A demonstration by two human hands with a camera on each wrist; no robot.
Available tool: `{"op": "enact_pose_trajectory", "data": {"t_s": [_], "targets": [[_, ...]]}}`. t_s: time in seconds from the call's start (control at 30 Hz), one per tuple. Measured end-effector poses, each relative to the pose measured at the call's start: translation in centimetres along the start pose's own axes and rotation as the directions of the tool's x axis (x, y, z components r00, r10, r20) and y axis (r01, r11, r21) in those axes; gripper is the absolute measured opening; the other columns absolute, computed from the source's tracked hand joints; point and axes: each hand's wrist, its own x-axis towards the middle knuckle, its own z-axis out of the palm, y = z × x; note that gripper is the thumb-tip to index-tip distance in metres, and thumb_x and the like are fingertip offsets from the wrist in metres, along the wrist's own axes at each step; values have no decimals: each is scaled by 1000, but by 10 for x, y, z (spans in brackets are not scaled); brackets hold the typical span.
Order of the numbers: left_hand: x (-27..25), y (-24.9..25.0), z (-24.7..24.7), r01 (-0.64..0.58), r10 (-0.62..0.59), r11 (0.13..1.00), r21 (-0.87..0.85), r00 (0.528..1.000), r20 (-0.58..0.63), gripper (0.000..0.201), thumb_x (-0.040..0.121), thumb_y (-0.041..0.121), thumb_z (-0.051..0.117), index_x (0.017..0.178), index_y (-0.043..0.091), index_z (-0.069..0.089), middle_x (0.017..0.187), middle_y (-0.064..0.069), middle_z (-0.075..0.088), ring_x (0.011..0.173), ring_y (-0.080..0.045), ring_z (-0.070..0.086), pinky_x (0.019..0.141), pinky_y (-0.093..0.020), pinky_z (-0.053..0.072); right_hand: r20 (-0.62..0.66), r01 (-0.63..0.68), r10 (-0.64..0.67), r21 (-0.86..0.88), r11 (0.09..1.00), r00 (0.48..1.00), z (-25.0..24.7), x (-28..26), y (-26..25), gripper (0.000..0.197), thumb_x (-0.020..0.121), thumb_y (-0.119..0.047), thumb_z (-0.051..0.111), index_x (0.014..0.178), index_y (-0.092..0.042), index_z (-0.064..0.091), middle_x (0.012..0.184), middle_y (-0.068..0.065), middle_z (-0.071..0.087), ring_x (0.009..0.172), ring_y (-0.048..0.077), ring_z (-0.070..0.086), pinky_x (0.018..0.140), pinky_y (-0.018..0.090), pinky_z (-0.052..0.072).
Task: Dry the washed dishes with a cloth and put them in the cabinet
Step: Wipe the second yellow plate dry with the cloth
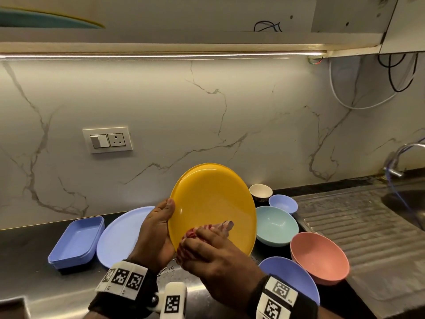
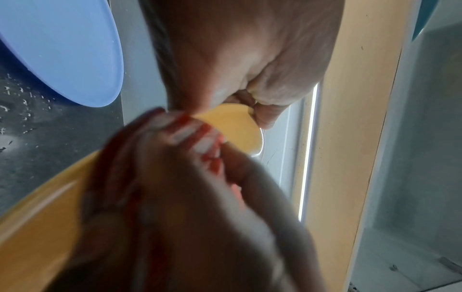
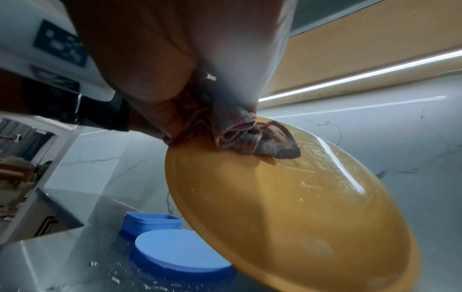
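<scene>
A yellow plate [image 1: 213, 203] is held tilted on edge above the black counter. My left hand [image 1: 161, 222] grips its left rim, with the thumb on the near face and the fingers hidden behind. My right hand [image 1: 207, 249] clutches a bunched red-and-white striped cloth [image 1: 207, 229] and presses it against the plate's lower near face. In the right wrist view the cloth [image 3: 250, 138] lies on the plate [image 3: 287, 207] beside embossed markings and small droplets. The left wrist view shows the cloth [image 2: 190, 134] blurred against the plate [image 2: 237, 126].
On the counter lie a blue plate [image 1: 122, 233] and a blue rectangular tray [image 1: 76, 242] at left. At right are a teal bowl [image 1: 276, 224], a pink bowl [image 1: 319, 256], a small blue bowl [image 1: 284, 203], a cup [image 1: 260, 192] and a blue dish [image 1: 292, 275]. The drainboard [image 1: 368, 226] and tap [image 1: 395, 162] are further right, the cabinet [image 1: 161, 19] overhead.
</scene>
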Motion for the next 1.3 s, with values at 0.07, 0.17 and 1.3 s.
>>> {"op": "enact_pose_trajectory", "data": {"t_s": [0.07, 0.17, 1.3], "targets": [[3, 1, -4, -20, 20, 999, 33, 1000, -12, 35, 103, 38, 40, 120, 21, 64, 118, -15, 72, 107, -42, 67, 85, -58, 54, 41, 59, -58, -18, 998, 997, 3, -10, 5, 30, 102, -27, 48, 129, -34, 57, 144, 0, 45, 138, 31, 40, 107, 57, 39], [6, 7, -8, -53, 55, 996, 70, 998, -17, 34, 106, 37, 36, 116, 22, 64, 110, -11, 76, 90, -31, 74, 70, -49, 57, 48, 127, -123, -92, 988, 991, 10, -30, 17, 26, 101, -31, 54, 126, -37, 60, 142, -2, 47, 136, 28, 43, 107, 55, 41], [-1, -1, -4, -128, 131, 990, 64, 990, -57, 37, 104, 35, 41, 122, 9, 60, 118, -24, 68, 109, -48, 65, 94, -66, 50, -48, -361, 404, 364, 859, 913, 13, 11, 3, 48, 103, -27, 46, 145, -48, 34, 155, -9, 36, 146, 15, 28, 106, 56, 39]]}}
